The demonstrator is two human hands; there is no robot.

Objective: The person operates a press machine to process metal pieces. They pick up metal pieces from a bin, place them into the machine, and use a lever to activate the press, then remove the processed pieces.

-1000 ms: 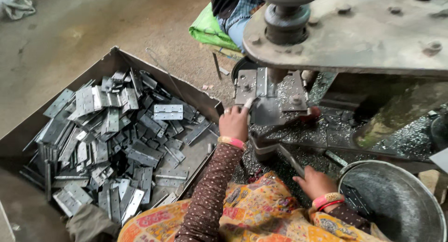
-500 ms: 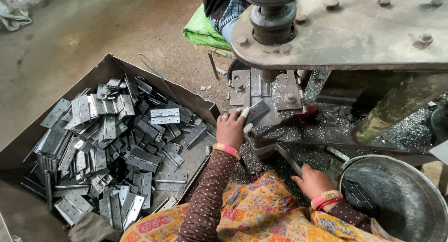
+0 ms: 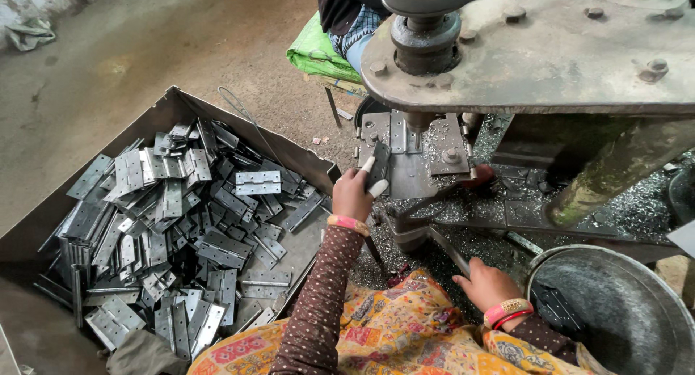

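Note:
My left hand (image 3: 355, 190) holds a flat grey metal hinge plate (image 3: 378, 166) between taped fingertips, at the left edge of the press bed (image 3: 405, 179). The punch (image 3: 418, 121) of the heavy press machine (image 3: 550, 49) hangs just right of the plate. My right hand (image 3: 486, 282) rests low by my patterned lap, fingers loosely curled, nothing visible in it. It sits beside the rim of a round metal tub (image 3: 615, 302).
A large sheet-metal tray (image 3: 43, 223) at the left is heaped with several grey hinges (image 3: 181, 223). Metal shavings (image 3: 622, 201) cover the machine base. Another person's clothes and a green cushion (image 3: 315, 53) are behind the press. A bare concrete floor lies at the upper left.
My left hand has brought the hinge plate up and right from the tray side onto the press bed under the punch. My right hand has stayed by the tub.

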